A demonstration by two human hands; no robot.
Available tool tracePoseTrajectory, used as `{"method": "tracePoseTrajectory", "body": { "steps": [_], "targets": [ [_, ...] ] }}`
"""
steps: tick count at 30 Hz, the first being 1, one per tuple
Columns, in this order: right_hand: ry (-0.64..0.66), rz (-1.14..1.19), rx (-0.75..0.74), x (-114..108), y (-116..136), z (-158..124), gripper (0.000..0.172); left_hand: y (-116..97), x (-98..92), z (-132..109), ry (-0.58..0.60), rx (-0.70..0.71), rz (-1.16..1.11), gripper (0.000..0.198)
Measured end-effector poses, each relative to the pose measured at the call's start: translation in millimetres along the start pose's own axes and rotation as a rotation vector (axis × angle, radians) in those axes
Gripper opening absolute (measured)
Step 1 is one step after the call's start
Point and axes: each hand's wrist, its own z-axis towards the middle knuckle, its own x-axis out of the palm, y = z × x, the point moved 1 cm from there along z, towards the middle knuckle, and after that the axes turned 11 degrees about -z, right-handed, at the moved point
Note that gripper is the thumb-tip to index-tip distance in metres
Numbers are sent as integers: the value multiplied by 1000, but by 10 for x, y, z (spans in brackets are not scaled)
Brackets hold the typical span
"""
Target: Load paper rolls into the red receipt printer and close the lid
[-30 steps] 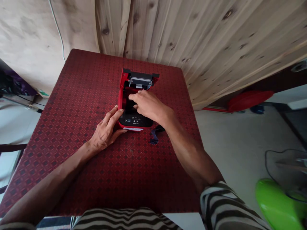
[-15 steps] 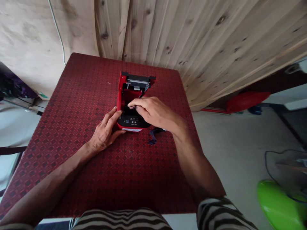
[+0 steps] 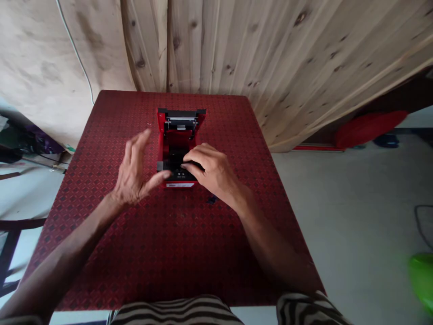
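A small red printer [image 3: 176, 135] stands on the red patterned table [image 3: 162, 243], its lid [image 3: 181, 113] swung up at the back so the paper bay shows. My right hand [image 3: 211, 170] lies over the black front panel, fingers curled onto the bay's front edge. My left hand [image 3: 134, 171] hovers just left of the printer, fingers spread, with the thumb tip close to the front left corner. It holds nothing. A small dark blue scrap [image 3: 212, 199] lies on the table beside my right wrist.
A wooden plank wall [image 3: 270, 54] rises right behind the table, with a thin white cable [image 3: 78, 58] running down it at left. A red object [image 3: 368, 126] lies on the floor at right, a green object [image 3: 422, 280] at bottom right, and dark clutter [image 3: 20, 144] at left.
My left hand has lifted off the printer's left side and spread open. My right hand has drawn back from the paper bay onto the front panel. The view has shifted.
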Motion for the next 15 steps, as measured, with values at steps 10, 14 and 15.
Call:
{"method": "tracePoseTrajectory", "body": {
  "steps": [10, 14, 15],
  "targets": [
    [-131, -173, -100, -14, 119, -198, 23, -3, -15, 643, 162, 90, 150, 86],
    [-229, -258, -54, 48, 172, -264, 24, -100, 14, 319, 182, 193, 122, 88],
    [-224, -256, -52, 63, 179, -279, 24, -110, 26, 252, 188, 202, 116, 89]
  ]
}}
